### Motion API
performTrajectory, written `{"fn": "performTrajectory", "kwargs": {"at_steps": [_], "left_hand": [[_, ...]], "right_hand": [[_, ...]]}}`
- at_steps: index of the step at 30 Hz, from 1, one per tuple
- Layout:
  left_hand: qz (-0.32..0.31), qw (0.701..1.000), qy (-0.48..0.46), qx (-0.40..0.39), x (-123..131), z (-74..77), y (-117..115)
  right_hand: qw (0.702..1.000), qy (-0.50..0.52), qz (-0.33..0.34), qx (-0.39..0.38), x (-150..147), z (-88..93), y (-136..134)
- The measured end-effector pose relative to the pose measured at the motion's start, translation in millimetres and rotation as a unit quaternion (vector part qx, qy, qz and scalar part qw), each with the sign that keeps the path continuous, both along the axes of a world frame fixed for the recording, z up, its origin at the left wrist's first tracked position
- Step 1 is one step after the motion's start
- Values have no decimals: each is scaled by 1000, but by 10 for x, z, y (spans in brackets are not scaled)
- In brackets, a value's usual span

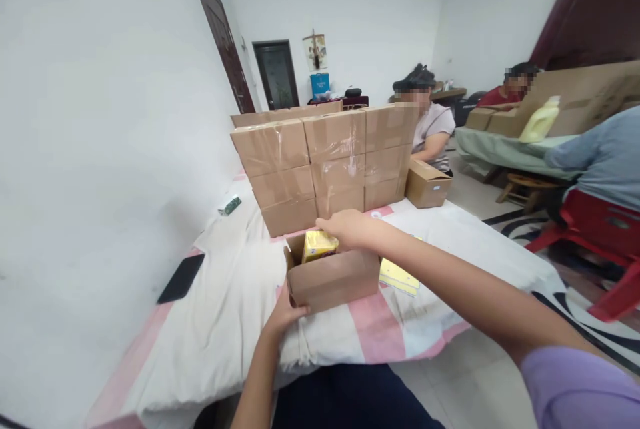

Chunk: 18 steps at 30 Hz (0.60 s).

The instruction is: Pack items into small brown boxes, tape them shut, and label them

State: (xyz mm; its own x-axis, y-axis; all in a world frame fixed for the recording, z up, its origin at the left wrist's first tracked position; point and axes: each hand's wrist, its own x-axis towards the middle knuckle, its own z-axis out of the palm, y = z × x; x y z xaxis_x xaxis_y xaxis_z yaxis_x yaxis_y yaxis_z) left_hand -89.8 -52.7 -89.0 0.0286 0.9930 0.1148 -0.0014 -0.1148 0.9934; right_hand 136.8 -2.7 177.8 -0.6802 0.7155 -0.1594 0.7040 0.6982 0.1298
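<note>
An open cardboard box (335, 282) stands in front of me on the cloth-covered table. My left hand (286, 312) grips its near left corner, with the thumb across the front wall. Inside the box, toward its left end, a small yellow carton (319, 244) pokes above the rim. My right hand (347, 227) reaches over the box from the right and is closed on the carton's top, fingers partly hidden. To the right of the box lie flat yellow pieces (400, 275), partly covered by my right forearm.
Behind the box rises a wall of taped cardboard boxes (334, 163). Another cardboard box (427, 183) stands at its right end. A black phone-like slab (181, 278) lies on the left. Across the table sits a person (437, 129); others work at a green-covered table (493, 149) with a yellow bottle (541, 121).
</note>
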Motion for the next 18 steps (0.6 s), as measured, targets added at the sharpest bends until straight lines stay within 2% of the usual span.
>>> {"fn": "performTrajectory", "kwargs": {"at_steps": [5,10,18], "left_hand": [[-21,1000,-5,11,-26,-41,8],[-27,999,3,24,-64,-102,28],[-34,999,16,26,-81,-164,43]], "right_hand": [[996,-54,63,-20,-17,11,-111],[989,-132,57,19,-193,-114,-182],[979,-151,135,-2,-322,-210,74]]}}
